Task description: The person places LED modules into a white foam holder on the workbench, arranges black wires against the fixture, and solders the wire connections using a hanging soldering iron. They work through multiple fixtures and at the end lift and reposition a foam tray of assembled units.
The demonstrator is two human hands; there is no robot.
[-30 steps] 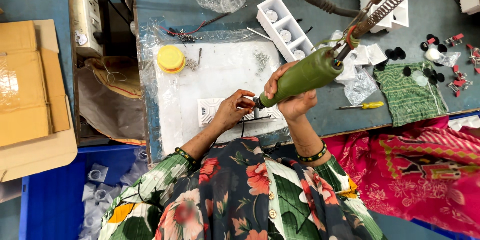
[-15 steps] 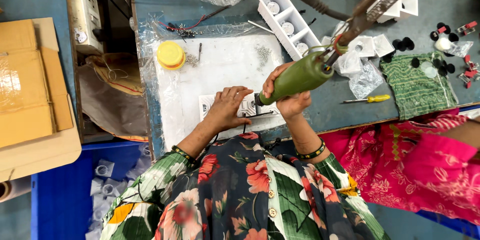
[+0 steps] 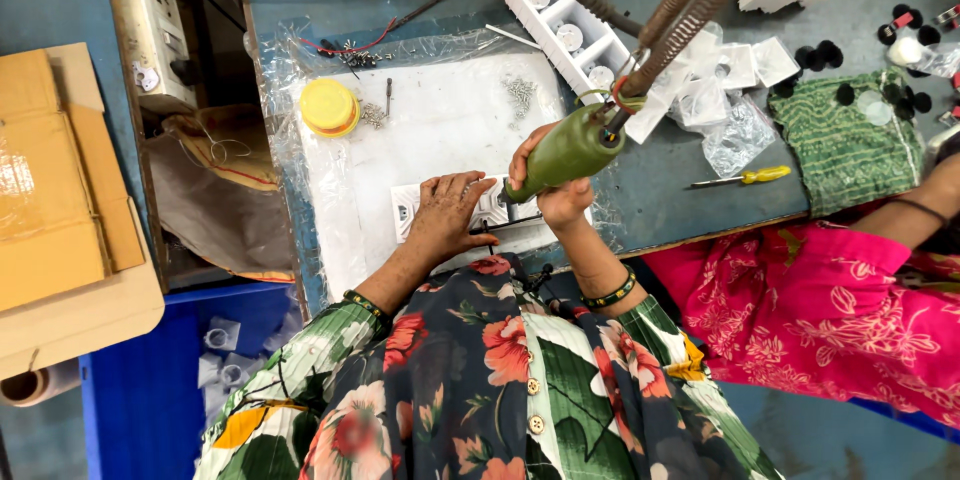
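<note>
My right hand [image 3: 553, 190] grips a green powered screwdriver [image 3: 568, 152] that hangs from a coiled cable above, its tip pointing down and left at a white switch plate [image 3: 408, 208] on the white work mat [image 3: 440, 130]. My left hand [image 3: 447, 214] lies flat on that plate, fingers spread, pressing it down. Most of the plate is hidden under my hand.
A yellow lid [image 3: 329, 107] and loose screws [image 3: 520, 93] lie on the mat. A white compartment tray [image 3: 563, 25], plastic bags, white housings and a yellow screwdriver [image 3: 745, 177] sit to the right. A person in pink [image 3: 840, 290] sits at my right. A cardboard box [image 3: 55, 180] is left.
My left hand moved from pinching near the screwdriver tip to lying flat on the switch plate. The green screwdriver shifted slightly left and lower.
</note>
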